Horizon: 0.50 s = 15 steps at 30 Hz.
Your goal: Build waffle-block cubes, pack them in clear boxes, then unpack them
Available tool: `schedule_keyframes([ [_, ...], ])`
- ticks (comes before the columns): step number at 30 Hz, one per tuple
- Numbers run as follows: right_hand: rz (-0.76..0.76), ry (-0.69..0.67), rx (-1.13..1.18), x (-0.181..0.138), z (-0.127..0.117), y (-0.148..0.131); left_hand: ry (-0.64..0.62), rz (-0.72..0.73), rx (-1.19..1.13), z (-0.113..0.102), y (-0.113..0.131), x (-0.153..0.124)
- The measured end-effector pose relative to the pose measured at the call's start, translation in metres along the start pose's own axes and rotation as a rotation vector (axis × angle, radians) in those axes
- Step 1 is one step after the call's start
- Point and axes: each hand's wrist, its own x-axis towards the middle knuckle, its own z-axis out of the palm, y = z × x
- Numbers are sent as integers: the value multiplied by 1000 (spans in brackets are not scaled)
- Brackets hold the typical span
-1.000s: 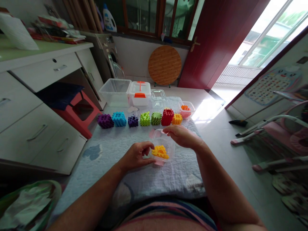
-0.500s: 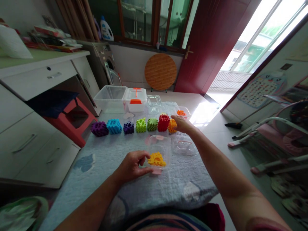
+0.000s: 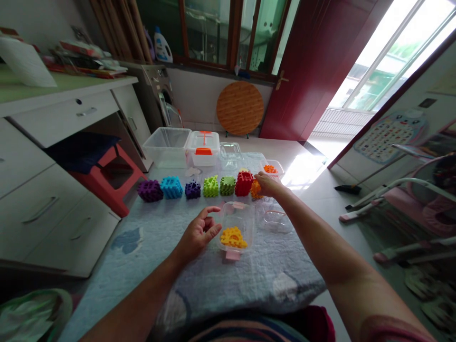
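1. Your left hand (image 3: 199, 232) is free, thumb and fingers spread, just left of the tub (image 3: 238, 214); you can't tell for sure whether a fingertip touches its wall.
2. Your right hand (image 3: 269, 184) reaches towards the worktop's (image 3: 149, 266) far right corner, its fingers at the orange block (image 3: 255, 191); it partly hides the block, so you cannot tell whether it is gripped.
3. The tub stands open right of the worktop's middle, yellow pieces (image 3: 232, 237) lying in its near end.
4. A clear lid (image 3: 276, 219) lies between the tub and the worktop's right edge.
5. Your orange block ends a row across the far half; next to it stands the red block (image 3: 244, 184).
6. By the far right corner, a small tub (image 3: 280, 169) holds orange pieces (image 3: 270, 169).
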Motion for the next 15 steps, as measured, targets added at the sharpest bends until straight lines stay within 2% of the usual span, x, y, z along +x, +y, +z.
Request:
schedule_keyframes([
  [7, -8, -43, -31, 6, -4, -1, 3, -105, -257, 10, -5, 7],
  [15, -8, -53, -84, 8, -5, 1, -38, -151, -371, 10, -14, 9],
])
